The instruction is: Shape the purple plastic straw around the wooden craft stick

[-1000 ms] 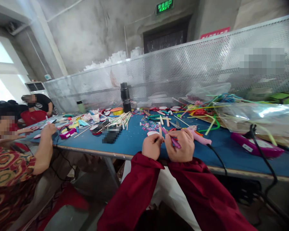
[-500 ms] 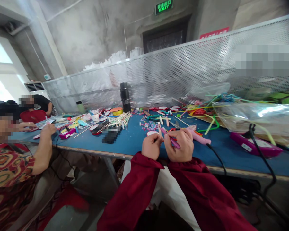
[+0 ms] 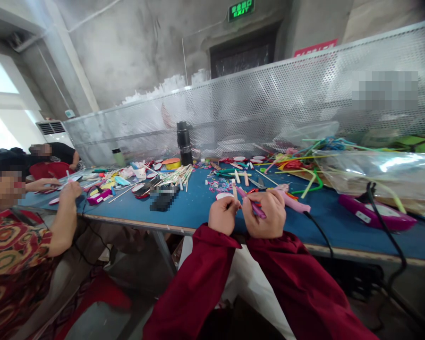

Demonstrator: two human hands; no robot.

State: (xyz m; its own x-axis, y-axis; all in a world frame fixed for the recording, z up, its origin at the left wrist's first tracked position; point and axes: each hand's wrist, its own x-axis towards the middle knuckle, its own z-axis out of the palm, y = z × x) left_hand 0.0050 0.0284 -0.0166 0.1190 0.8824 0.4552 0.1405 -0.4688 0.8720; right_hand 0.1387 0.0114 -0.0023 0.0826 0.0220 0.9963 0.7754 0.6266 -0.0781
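Note:
My left hand (image 3: 222,216) is closed, pinching a small pale stick-like piece (image 3: 234,191) that stands up from the fingertips. Close by on the right, my right hand (image 3: 268,216) wraps around a purple pen-like tool (image 3: 258,211); its tip points toward the pale piece, but whether they touch is unclear. Just beyond the left hand lies a round white-and-red disc (image 3: 224,195), partly covered by the fingers. A pink corded tool (image 3: 299,204) rests on the blue table (image 3: 194,215) beside my right hand. Small colourful bits (image 3: 221,186) are scattered ahead.
A black flask (image 3: 184,142) stands at the back. Left of it lie a bundle of sticks (image 3: 177,177) and a black phone-like object (image 3: 164,198). On the right are a purple device (image 3: 377,213) and clear plastic bags (image 3: 386,172). A co-worker's arm (image 3: 64,224) is at the left.
My right hand has shifted very slightly to the right with the purple tool. My left hand keeps its hold and place.

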